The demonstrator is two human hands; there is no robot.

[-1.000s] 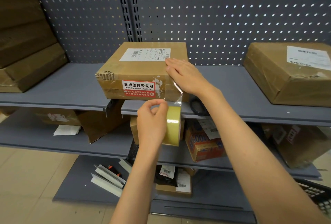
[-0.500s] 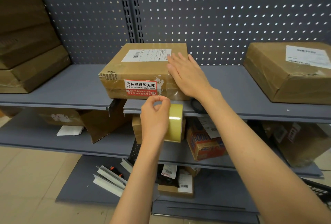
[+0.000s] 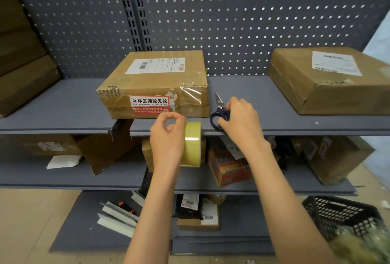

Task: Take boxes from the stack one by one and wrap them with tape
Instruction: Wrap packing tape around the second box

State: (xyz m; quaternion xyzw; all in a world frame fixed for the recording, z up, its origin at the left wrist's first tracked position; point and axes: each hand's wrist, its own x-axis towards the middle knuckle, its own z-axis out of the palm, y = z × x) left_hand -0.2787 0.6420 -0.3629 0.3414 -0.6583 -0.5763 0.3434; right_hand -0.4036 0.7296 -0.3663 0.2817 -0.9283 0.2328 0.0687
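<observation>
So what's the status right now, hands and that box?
Left hand holding tape roll, strip stretched to box. Right hand gripping scissors on shelf. Nothing in the way.

one tape roll [image 3: 192, 144], one scissors [image 3: 219, 111]

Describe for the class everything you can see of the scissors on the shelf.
The scissors lie flat on the grey shelf, just right of the taped middle box. Their short, shiny metal blades point away from the person and look nearly closed. The dark blue loop handles face the shelf's front edge. The right hand covers part of the handles, gripping them.
</observation>
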